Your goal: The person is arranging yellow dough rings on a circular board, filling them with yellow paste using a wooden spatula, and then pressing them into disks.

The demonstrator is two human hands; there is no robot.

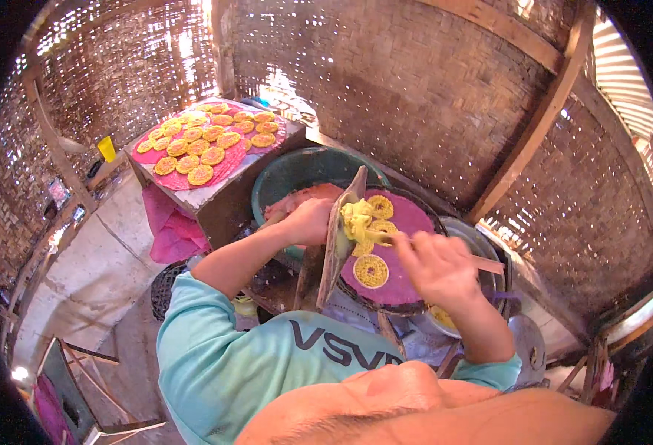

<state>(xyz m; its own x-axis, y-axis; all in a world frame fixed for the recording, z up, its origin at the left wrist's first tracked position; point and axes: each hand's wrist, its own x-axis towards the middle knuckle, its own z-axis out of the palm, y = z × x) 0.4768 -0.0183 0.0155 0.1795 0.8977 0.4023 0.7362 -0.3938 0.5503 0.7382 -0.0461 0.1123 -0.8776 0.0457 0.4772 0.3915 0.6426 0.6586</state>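
My left hand (314, 219) grips a worn wooden board (334, 258) that is tilted on edge; its fingers are partly hidden behind the board. A lump of soft yellow dough (357, 218) clings to the board's right face. In my right hand (443, 261) is a flat wooden spatula (487, 264), its near end touching the yellow dough. Below, a round tray with a pink-purple sheet (410, 278) carries several yellow patterned rings of dough. Around the nearest ring is a pale round mould (371, 271).
Behind my left hand stands a green basin (318, 158) with pinkish dough (304, 197). A box-like table (248, 172) at the left bears several yellow-pink discs (198, 147) on pink sheets. Metal pans (476, 239) sit at the right. Woven walls (415, 94) enclose the space.
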